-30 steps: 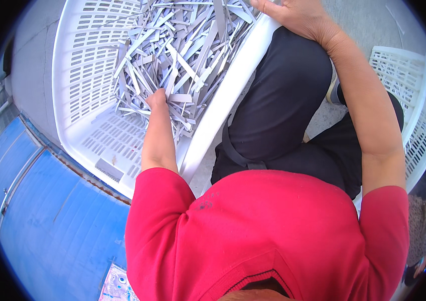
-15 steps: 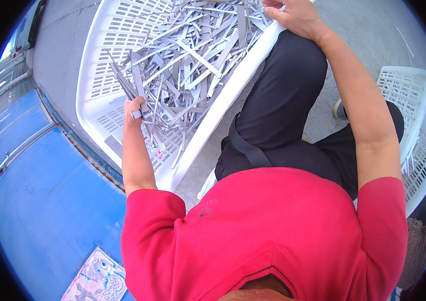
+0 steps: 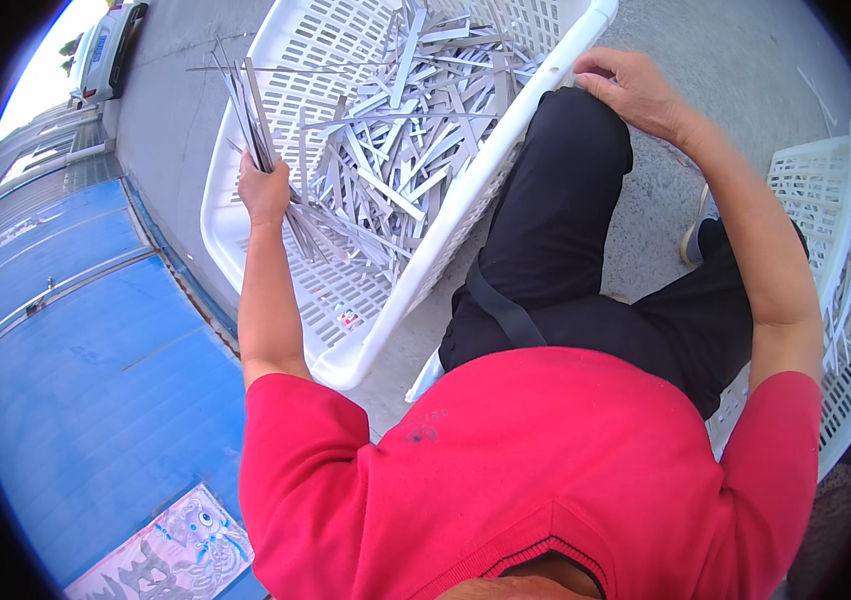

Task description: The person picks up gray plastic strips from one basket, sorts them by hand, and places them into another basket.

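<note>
My left hand (image 3: 264, 190) is wrapped round a bundle of thin, flat grey strips (image 3: 253, 118), raised above the left side of a white slatted plastic basket (image 3: 228, 190). The strips fan out upward from my fist, and other ends trail down below it. Inside the basket lies a tangled heap of similar loose grey strips (image 3: 415, 135). My right hand (image 3: 640, 95) is by my raised knee, just beyond the basket's near rim. Its fingers are bent, with thumb and fingertips close together; whatever may be between them is too small to make out.
Another white basket (image 3: 813, 190) with some strips in it stands at the right, beside my leg. On the left are a blue panel wall (image 3: 95, 390) and a picture board (image 3: 180, 545). A vehicle (image 3: 105, 55) is parked at the far left on the grey pavement.
My left hand has lifted the strips up and away from the heap. My right hand has shifted right and slightly down, off the basket's rim. The whole view has also shifted.
</note>
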`<state>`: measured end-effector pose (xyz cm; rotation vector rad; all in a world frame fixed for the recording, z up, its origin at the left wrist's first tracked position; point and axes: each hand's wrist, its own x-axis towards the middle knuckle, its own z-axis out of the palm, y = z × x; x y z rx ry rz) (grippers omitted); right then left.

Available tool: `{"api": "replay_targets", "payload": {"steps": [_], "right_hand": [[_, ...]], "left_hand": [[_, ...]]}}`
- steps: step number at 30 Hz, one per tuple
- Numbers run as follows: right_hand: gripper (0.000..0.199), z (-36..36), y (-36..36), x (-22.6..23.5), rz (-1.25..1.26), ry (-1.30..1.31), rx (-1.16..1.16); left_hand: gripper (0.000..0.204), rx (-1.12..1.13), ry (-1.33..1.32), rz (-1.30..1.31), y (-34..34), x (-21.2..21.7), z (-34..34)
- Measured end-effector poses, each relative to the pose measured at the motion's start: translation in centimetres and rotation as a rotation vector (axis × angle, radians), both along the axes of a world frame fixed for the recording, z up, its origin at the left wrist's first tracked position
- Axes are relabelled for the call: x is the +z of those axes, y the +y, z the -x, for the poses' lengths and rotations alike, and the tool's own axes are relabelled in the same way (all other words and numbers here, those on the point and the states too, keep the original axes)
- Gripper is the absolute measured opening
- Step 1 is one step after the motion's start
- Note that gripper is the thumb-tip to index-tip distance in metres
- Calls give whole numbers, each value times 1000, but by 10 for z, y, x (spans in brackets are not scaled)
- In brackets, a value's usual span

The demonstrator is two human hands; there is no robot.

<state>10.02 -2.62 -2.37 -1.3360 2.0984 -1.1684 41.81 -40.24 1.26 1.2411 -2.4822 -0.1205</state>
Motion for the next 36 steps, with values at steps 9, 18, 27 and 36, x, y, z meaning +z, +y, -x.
{"api": "replay_targets", "payload": {"steps": [9, 18, 27, 36], "right_hand": [[21, 12, 85, -20, -265, -49, -170], [23, 12, 106, -13, -341, 33, -129], [25, 35, 124, 10, -202, -99, -348], [39, 71, 150, 36, 333, -894, -584]], "left_hand": [[33, 32, 573, -129, -5, 31, 29], [31, 26, 1037, -262, 34, 98, 126], [27, -341, 1403, -737, 151, 106, 254], [33, -731, 1398, -2012, 301, 41, 349]]}}
